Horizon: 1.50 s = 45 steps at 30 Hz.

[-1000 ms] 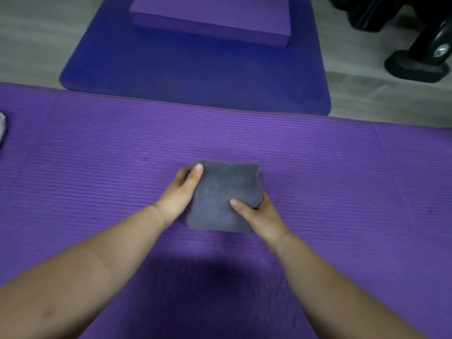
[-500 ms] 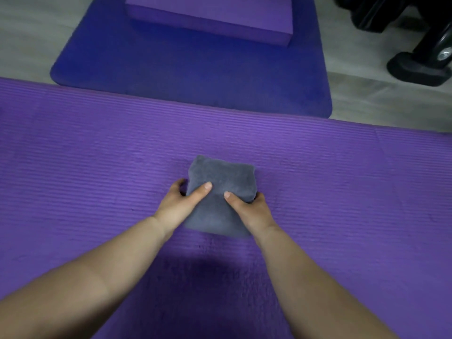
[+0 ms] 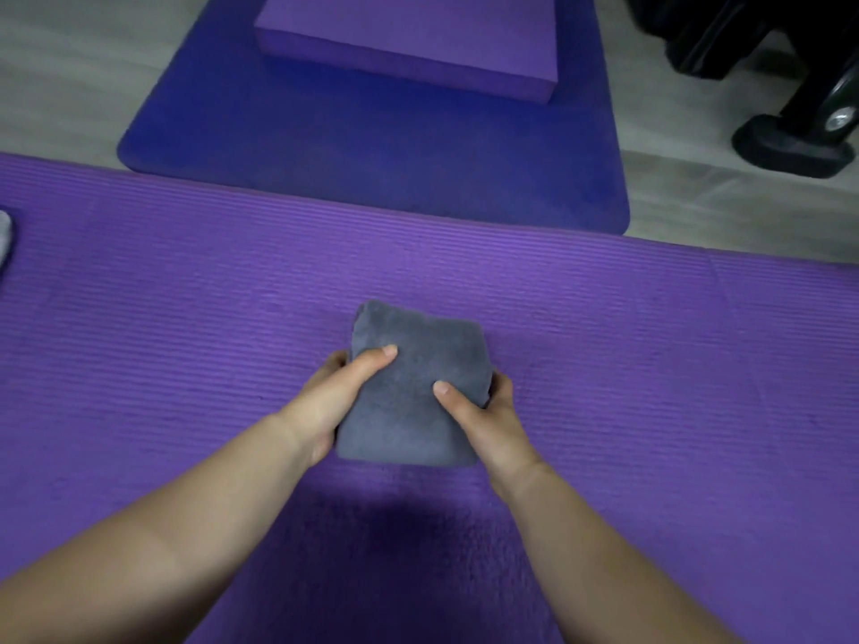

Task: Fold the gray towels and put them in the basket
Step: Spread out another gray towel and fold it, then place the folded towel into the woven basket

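Note:
A gray towel [image 3: 418, 364], folded into a small thick rectangle, sits in the middle of the purple mat [image 3: 650, 364]. My left hand [image 3: 334, 397] grips its left edge, thumb on top and fingers tucked underneath. My right hand [image 3: 483, 411] grips the right edge the same way, thumb pressed on the top face. Whether the towel rests on the mat or is held just above it cannot be told. No basket is in view.
A sliver of pale gray cloth [image 3: 3, 239] shows at the far left edge. Beyond the mat lie a dark blue mat [image 3: 372, 146] with a purple foam block [image 3: 409, 34] on it. Black equipment with a wheel [image 3: 799, 113] stands at the upper right.
The towel went from a flatter square to a narrower, thicker fold. Both hands moved in from its sides and now clasp it with thumbs on top.

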Motion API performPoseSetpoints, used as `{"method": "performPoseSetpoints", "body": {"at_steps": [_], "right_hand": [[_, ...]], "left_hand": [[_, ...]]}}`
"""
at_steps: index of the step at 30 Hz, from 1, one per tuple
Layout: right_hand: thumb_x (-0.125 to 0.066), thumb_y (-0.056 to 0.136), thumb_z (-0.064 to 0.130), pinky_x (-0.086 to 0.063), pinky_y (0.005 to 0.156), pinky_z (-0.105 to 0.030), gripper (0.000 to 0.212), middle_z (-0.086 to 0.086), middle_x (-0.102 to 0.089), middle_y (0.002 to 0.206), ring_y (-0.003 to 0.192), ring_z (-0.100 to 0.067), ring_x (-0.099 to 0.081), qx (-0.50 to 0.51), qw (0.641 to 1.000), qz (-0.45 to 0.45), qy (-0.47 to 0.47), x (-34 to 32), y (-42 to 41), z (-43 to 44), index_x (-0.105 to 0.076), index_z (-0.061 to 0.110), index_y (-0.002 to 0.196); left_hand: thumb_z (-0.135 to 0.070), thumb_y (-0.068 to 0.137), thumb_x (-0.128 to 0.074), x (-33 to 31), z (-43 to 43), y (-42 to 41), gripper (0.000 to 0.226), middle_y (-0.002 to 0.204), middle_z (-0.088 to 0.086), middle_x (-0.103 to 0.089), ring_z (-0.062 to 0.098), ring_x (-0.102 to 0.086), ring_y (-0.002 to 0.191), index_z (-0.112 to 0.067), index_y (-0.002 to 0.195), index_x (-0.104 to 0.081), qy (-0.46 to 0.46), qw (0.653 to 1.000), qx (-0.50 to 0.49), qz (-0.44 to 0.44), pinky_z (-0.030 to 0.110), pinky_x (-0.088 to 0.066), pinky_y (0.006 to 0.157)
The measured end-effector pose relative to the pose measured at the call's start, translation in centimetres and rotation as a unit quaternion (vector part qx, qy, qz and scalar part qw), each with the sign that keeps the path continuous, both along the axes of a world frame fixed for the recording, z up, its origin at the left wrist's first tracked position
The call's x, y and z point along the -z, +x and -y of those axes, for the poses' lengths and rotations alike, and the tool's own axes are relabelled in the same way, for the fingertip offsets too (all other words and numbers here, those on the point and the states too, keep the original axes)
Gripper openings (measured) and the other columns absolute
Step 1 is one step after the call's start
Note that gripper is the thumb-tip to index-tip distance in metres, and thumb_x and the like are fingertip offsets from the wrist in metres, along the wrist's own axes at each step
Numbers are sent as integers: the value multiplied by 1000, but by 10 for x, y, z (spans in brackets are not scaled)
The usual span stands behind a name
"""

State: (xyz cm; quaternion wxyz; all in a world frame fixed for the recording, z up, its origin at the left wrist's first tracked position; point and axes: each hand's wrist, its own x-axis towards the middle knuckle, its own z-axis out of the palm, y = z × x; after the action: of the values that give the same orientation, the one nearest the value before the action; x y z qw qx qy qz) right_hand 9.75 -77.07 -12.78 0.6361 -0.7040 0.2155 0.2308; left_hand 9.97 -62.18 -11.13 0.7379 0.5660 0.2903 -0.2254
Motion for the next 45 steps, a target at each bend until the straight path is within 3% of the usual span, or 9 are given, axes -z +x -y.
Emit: {"method": "performPoseSetpoints", "body": {"at_steps": [2,5,10,14,20,29,34,37,45], "right_hand": [[-79,51,43,-43,104,-37,109,-3,-50,133,119,-17,-52,1,999,-12,50,-9,8,2,-25,12,140],[-70,75,27,-50,89,-25,71,0,-58,119,102,-11,-59,-85,986,-45,133,-34,21,5,-35,14,135],[-64,81,24,-55,69,-15,19,8,-67,89,72,0,-66,-143,964,-99,203,-119,29,14,-57,20,98],[-62,83,19,-54,66,-17,8,10,-71,80,71,-2,-67,-118,974,-66,182,-228,32,13,-60,19,91],[-62,84,19,-54,74,-19,26,8,-66,104,92,-7,-64,-106,977,1,183,-421,33,-11,-53,31,105],[-65,82,22,-54,67,-20,29,4,-66,106,90,-9,-65,-164,973,40,160,-627,4,-22,-55,24,109],[-63,84,25,-53,85,-27,38,-2,-65,116,101,-14,-64,-314,941,12,125,-682,-29,-37,-53,17,120],[-59,86,20,-53,84,-26,23,-5,-65,116,103,-17,-64,-336,932,24,132,-700,-55,-68,-57,21,109],[-55,89,16,-53,85,-21,35,-4,-63,118,105,-15,-62,-444,886,5,137,-707,-134,-253,-50,15,123]], "left_hand": [[-28,78,-59,-8,2,1,28,79,1,-74,7,-69,67,-9,98,-61,-23,999,-22,18,14,-53,54],[-25,86,-46,-28,-2,0,19,65,-4,-73,4,-68,60,-13,87,-61,-33,997,-53,42,12,-51,51],[-37,66,-54,-117,-1,-8,39,74,-3,-74,4,-69,67,-14,96,-61,-29,994,-86,65,13,-52,52],[-38,53,-77,-223,-2,-9,65,100,6,-71,10,-70,82,-13,110,-59,-33,993,-94,60,18,-56,59],[-55,71,-61,-411,-19,-11,63,112,6,-67,18,-66,99,-15,119,-54,-1,989,-135,53,22,-57,67],[-39,86,-47,-623,-10,-61,33,99,5,-69,7,-70,72,-14,102,-62,12,970,-220,101,15,-55,58],[-39,85,-57,-677,-22,-125,32,102,6,-68,14,-66,87,-14,105,-59,67,952,-280,103,18,-55,63],[-36,88,-50,-691,-45,-162,20,104,5,-68,17,-65,95,-21,98,-59,58,946,-301,110,27,-52,79],[-36,89,-45,-696,-217,-262,24,107,5,-68,17,-64,100,-21,100,-61,50,925,-354,126,25,-50,81]]}}
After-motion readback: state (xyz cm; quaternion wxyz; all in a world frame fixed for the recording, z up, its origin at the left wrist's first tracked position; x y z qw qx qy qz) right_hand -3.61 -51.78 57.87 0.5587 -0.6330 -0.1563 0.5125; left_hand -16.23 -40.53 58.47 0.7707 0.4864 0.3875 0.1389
